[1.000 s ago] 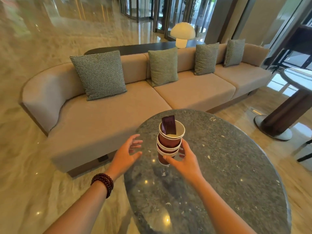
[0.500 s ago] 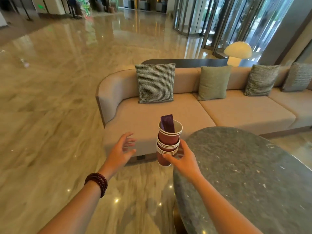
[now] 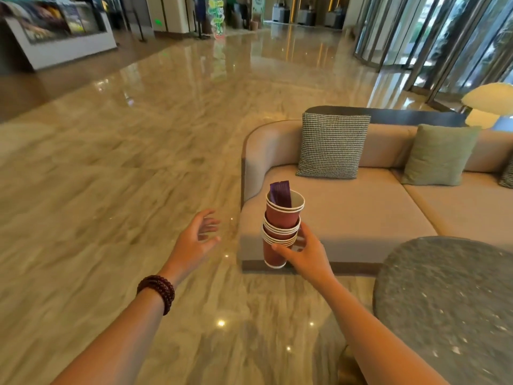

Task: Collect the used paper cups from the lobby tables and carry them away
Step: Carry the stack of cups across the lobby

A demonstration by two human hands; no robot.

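Observation:
A stack of several red paper cups (image 3: 282,218) with white rims stands upright in the air, and a dark purple wrapper (image 3: 280,193) sticks out of the top cup. My right hand (image 3: 304,252) grips the lower part of the stack, fingers curled round it. My left hand (image 3: 195,240) hovers to the left of the stack, apart from it, fingers spread and holding nothing. A bead bracelet sits on my left wrist. The stack hangs over the floor, in front of the sofa's end.
A round grey stone table (image 3: 449,301) is at the lower right. A beige curved sofa (image 3: 347,212) with a checked cushion (image 3: 331,145) and a green cushion (image 3: 438,155) lies ahead on the right. Wide polished marble floor (image 3: 125,176) stretches left; a counter (image 3: 55,31) stands far left.
My view has swung left: the table and sofa slid to the right, and open lobby floor now fills the left. The cup stack has left the table and is over the floor.

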